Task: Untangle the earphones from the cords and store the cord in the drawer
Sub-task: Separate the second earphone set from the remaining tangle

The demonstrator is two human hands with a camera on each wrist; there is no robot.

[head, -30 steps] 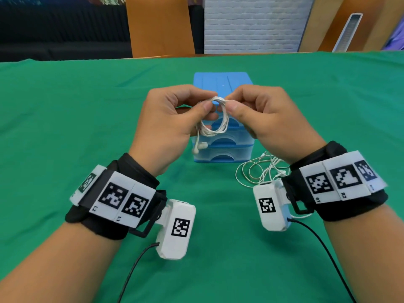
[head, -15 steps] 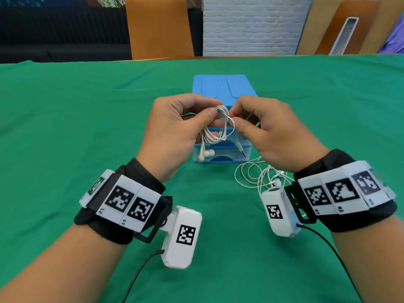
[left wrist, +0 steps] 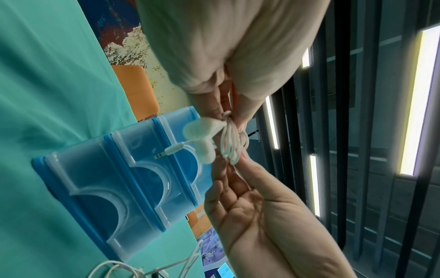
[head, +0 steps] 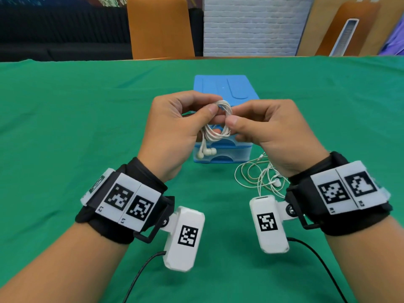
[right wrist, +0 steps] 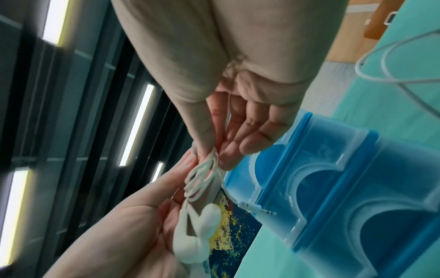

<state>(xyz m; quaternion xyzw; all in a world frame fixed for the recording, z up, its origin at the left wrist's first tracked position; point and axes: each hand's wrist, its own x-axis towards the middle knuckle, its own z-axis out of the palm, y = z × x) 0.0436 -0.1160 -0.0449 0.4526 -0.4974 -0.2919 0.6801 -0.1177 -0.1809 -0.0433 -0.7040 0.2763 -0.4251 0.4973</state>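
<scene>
I hold a coiled white earphone cord (head: 220, 121) in the air in front of the blue drawer unit (head: 225, 90). My left hand (head: 175, 125) pinches the coil at its left side between thumb and fingers. My right hand (head: 262, 127) pinches the right side of the same coil. Two white earbuds (head: 205, 152) hang below the coil. The left wrist view shows the earbuds (left wrist: 202, 139) and the metal jack plug (left wrist: 170, 151) dangling by the drawer fronts (left wrist: 133, 180). In the right wrist view the coil (right wrist: 202, 178) sits between both hands' fingertips.
A second loose tangle of white cord (head: 260, 178) lies on the green tablecloth (head: 65, 132) right of the drawer unit, under my right wrist. The unit's stacked translucent drawers look closed. An orange chair (head: 159, 27) stands beyond the table's far edge.
Both hands stay on the coil at about the same place before the drawer unit. The right thumb and finger have shifted to the coil's right side, and the loops look more gathered.
</scene>
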